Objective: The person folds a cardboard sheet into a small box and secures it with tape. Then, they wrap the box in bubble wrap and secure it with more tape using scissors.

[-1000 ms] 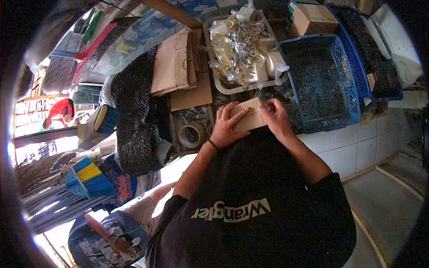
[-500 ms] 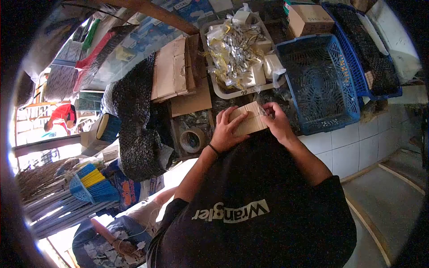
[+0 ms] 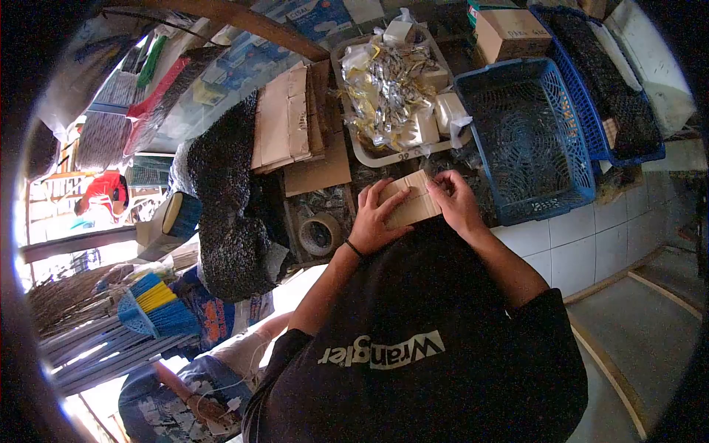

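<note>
The fingers of the left hand grip a small box: the index finger lies across its top, and the thumb is at the near edge. The right hand has its thumb and bent fingers closed on the right end of the box. What these fingertips do exactly at the edge, I cannot tell. The box is thus between both hands, just in front of the black shirt; whether it also rests on the tabletop, I cannot see. A dark band is around the left wrist.

To the left of this wrist, near it, a tape roll shows its open ring. Beyond the hands stands a pale tray, full of shiny bagged pieces, with white packets at its right side. On the right of the tray is a blue basket, and behind this basket a carton with handwriting. On the left of the tray, cardboard sheets lie in a pile, and beside them black wrap hangs down. Farther away, at lower left, another person's hand is visible, partly blurred.
</note>
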A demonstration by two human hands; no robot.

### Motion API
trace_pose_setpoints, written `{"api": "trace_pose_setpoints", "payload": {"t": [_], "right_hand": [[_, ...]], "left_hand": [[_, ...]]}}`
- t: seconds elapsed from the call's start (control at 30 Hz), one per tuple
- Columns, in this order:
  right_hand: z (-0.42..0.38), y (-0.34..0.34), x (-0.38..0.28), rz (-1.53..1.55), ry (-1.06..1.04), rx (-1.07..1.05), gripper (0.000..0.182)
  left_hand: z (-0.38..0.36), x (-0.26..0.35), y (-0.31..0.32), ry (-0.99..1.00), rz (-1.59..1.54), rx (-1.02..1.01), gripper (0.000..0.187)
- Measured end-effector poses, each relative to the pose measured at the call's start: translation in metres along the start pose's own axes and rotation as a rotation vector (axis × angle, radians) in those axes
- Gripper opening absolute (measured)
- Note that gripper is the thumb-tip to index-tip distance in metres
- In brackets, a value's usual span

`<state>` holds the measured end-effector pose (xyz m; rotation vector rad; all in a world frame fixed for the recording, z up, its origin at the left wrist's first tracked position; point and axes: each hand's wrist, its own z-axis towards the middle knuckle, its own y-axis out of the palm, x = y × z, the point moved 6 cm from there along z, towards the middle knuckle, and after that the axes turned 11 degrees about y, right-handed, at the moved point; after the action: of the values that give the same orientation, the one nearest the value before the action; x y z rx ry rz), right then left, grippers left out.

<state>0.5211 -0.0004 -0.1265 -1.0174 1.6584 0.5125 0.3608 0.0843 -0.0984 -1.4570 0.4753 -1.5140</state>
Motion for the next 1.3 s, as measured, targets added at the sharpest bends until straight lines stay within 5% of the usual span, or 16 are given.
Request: {"api": "trace_pose_setpoints", "payload": {"t": [0.4, 0.6, 0.8, 1.3], "right_hand": [[0.010, -0.003, 0.026, -0.169, 0.045, 0.167, 0.030], [0.004, -0.005, 0.014, 0.033, 0.095, 0.150, 0.028], [0.011, -0.005, 0.028, -0.159, 0.041, 0.155, 0.031], [-0.002, -0.012, 0.015, -0.088, 0.147, 0.075, 0.035]], "left_hand": [[0.000, 0.001, -0.001, 0.001, 0.021, -0.009, 0.077], [0.000, 0.002, 0.000, -0.003, 0.006, -0.008, 0.077], [0.000, 0.001, 0.000, 0.004, 0.029, -0.007, 0.076], [0.000, 0.001, 0.001, -0.018, 0.016, -0.001, 0.077]]}}
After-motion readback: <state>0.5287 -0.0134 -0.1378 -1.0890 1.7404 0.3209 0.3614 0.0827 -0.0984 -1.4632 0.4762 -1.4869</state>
